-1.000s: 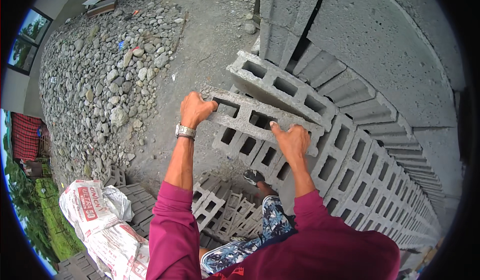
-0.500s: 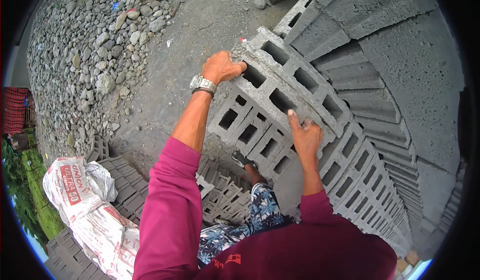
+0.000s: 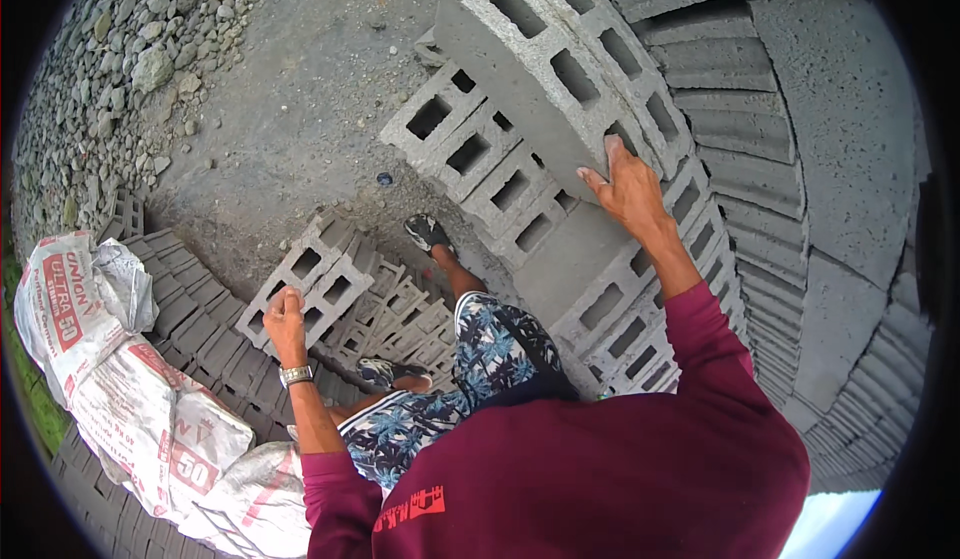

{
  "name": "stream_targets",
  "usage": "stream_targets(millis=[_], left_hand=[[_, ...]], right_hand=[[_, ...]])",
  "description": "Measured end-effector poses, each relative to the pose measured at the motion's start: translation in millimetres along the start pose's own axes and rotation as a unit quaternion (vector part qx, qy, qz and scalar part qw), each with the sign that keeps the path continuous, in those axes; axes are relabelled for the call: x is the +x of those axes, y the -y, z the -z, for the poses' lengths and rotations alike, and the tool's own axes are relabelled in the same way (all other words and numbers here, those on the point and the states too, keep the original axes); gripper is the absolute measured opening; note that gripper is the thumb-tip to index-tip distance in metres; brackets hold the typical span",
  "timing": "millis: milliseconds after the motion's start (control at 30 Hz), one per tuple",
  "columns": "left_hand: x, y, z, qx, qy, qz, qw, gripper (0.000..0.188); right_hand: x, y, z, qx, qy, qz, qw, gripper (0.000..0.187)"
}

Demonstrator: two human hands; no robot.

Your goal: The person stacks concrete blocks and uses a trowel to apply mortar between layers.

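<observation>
A grey hollow concrete block (image 3: 545, 47) lies along the top of a long stack at the upper middle, its openings facing up. My right hand (image 3: 635, 194) is closed on its near end, with a finger at the last opening and the thumb against the smooth side. Away from the stack, my left hand (image 3: 287, 324) has its fingers curled in and shows nothing in them. It hangs over a pair of hollow blocks (image 3: 322, 274) at the lower left; whether it touches them is hard to tell.
Below the top course, more blocks (image 3: 487, 149) jut toward the gravel ground (image 3: 300, 89). To the right rise tightly stacked blocks (image 3: 840, 139). White cement bags (image 3: 150, 409) lie on stacked blocks at the left. Loose stones (image 3: 150, 64) cover the far left. My feet (image 3: 428, 231) stand among low blocks.
My left hand has let go of the top block's far end and swung down to the lower left. My right hand stays at the near end. The view has shifted.
</observation>
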State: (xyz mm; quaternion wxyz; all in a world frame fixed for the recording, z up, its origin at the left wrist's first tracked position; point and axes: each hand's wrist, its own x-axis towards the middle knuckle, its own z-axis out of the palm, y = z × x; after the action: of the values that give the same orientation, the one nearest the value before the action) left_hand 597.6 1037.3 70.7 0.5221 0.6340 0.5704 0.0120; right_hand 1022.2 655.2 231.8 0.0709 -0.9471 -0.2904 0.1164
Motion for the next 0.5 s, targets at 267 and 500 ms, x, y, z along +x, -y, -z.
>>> stream_targets(millis=[267, 500], left_hand=[[-75.8, 21.2, 62.7, -0.065, -0.070, 0.066, 0.993, 0.041], [-106.0, 46.8, 108.3, -0.074, -0.111, 0.084, 0.988, 0.038]], right_hand=[[-19.7, -13.7, 5.2, -0.001, 0.023, 0.009, 1.000, 0.046], [-33.8, -17.5, 8.8, 0.052, -0.037, 0.035, 0.997, 0.053]])
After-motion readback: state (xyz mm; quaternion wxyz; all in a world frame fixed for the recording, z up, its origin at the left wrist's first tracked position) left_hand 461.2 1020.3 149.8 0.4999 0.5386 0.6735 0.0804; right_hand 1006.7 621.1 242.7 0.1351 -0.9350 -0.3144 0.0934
